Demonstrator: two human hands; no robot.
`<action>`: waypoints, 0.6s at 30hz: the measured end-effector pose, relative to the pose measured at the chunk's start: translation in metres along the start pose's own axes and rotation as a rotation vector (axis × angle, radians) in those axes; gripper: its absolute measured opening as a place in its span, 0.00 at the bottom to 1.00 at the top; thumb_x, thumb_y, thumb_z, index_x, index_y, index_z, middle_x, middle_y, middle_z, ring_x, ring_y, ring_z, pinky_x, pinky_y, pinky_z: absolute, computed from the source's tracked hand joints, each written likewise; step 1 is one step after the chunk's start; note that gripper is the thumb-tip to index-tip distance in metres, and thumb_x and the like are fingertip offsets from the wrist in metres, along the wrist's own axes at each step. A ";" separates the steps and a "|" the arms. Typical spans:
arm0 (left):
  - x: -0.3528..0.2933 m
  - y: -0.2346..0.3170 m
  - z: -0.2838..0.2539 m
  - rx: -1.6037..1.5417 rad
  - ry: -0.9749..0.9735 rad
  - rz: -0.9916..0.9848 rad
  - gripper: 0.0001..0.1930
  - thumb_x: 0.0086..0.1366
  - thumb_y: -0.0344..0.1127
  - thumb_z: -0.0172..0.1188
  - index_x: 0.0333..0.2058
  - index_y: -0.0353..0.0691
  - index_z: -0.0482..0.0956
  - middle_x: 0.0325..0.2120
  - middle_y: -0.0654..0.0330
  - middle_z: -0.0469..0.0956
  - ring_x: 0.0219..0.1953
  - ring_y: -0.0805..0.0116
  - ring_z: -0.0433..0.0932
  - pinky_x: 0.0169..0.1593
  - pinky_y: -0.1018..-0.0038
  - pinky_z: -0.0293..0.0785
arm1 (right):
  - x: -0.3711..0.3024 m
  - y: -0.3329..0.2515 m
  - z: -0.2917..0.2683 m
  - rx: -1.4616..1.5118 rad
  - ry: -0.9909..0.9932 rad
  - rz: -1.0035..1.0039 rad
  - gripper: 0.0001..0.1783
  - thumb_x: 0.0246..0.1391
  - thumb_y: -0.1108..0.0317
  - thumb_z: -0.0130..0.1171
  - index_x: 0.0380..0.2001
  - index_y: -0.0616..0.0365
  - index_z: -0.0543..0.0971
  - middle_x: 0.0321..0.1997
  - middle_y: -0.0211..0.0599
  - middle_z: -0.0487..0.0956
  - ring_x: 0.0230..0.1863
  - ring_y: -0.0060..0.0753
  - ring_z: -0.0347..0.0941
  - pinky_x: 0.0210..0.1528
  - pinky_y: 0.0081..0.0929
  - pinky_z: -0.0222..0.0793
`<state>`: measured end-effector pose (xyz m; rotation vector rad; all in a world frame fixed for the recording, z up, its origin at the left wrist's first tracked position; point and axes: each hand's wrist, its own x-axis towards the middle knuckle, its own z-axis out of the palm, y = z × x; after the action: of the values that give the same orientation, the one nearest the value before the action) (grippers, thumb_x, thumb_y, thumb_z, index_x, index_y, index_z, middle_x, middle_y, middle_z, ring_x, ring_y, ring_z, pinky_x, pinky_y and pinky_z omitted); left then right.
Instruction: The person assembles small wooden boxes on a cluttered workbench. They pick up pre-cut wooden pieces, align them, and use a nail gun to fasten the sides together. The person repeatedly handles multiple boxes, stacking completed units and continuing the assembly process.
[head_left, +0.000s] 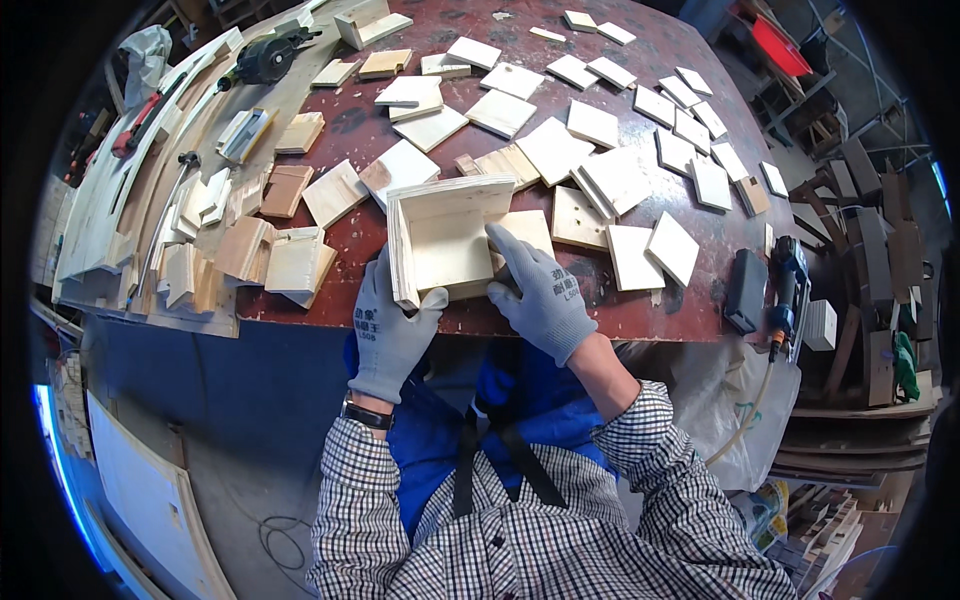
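Between my two gloved hands, at the near edge of a dark red table (345, 310), is a small open plywood box (440, 240) with its inside facing me. My left hand (390, 325), in a grey glove, grips its left wall, thumb at the lower front corner. My right hand (542, 295), gloved alike, is closed on the box's right side. The fingers behind the wood are partly hidden. Just beyond the box lie loose pale wooden squares, one of them a white-faced panel (555, 150).
A nail gun (787, 285) with an air hose lies at the table's right edge beside a dark block (746, 290). Wood offcuts (300, 262) and long boards fill the left side, with a black power tool (265, 58) at the back. Stacked boards (850, 440) stand at right.
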<state>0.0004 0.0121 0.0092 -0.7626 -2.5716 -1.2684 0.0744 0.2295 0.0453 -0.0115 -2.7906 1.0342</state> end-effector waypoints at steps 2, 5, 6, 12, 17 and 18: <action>0.001 -0.002 0.001 0.031 0.009 0.041 0.41 0.58 0.41 0.76 0.66 0.36 0.66 0.51 0.47 0.75 0.52 0.45 0.79 0.54 0.54 0.79 | 0.000 0.002 -0.002 -0.009 -0.012 -0.013 0.43 0.59 0.72 0.63 0.76 0.53 0.60 0.59 0.49 0.78 0.56 0.55 0.78 0.61 0.46 0.75; 0.003 -0.001 0.002 -0.020 0.000 -0.002 0.42 0.57 0.42 0.78 0.66 0.35 0.66 0.52 0.46 0.76 0.53 0.44 0.79 0.54 0.54 0.79 | -0.003 0.006 -0.008 0.068 -0.035 -0.028 0.42 0.60 0.75 0.59 0.76 0.54 0.59 0.59 0.51 0.78 0.55 0.54 0.78 0.60 0.43 0.76; 0.003 0.000 0.002 -0.011 0.001 -0.002 0.43 0.56 0.42 0.78 0.66 0.35 0.66 0.52 0.46 0.76 0.53 0.44 0.79 0.55 0.54 0.79 | -0.005 0.005 -0.010 0.140 -0.061 -0.007 0.41 0.60 0.77 0.58 0.76 0.55 0.59 0.59 0.52 0.78 0.53 0.52 0.79 0.60 0.42 0.76; 0.001 0.007 -0.002 0.035 0.047 -0.015 0.47 0.52 0.43 0.82 0.66 0.34 0.67 0.53 0.45 0.76 0.53 0.45 0.80 0.57 0.55 0.80 | 0.002 0.028 -0.078 0.036 0.414 -0.030 0.29 0.64 0.77 0.59 0.68 0.62 0.70 0.57 0.52 0.80 0.50 0.38 0.82 0.45 0.31 0.84; 0.003 0.001 0.006 -0.004 0.026 -0.030 0.45 0.55 0.43 0.80 0.67 0.34 0.67 0.54 0.45 0.76 0.55 0.44 0.80 0.57 0.55 0.79 | 0.037 0.109 -0.140 -0.537 0.104 0.308 0.54 0.57 0.32 0.64 0.75 0.58 0.63 0.71 0.65 0.68 0.73 0.63 0.65 0.76 0.54 0.61; 0.004 0.000 0.006 -0.015 0.032 -0.031 0.45 0.55 0.42 0.80 0.67 0.35 0.67 0.54 0.45 0.76 0.55 0.44 0.80 0.57 0.55 0.79 | 0.041 0.120 -0.142 -0.448 0.005 0.356 0.58 0.54 0.27 0.64 0.76 0.57 0.62 0.72 0.68 0.66 0.74 0.66 0.64 0.75 0.52 0.62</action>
<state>-0.0025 0.0182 0.0068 -0.7025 -2.5610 -1.2998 0.0500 0.4152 0.0800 -0.5791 -3.0162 0.4345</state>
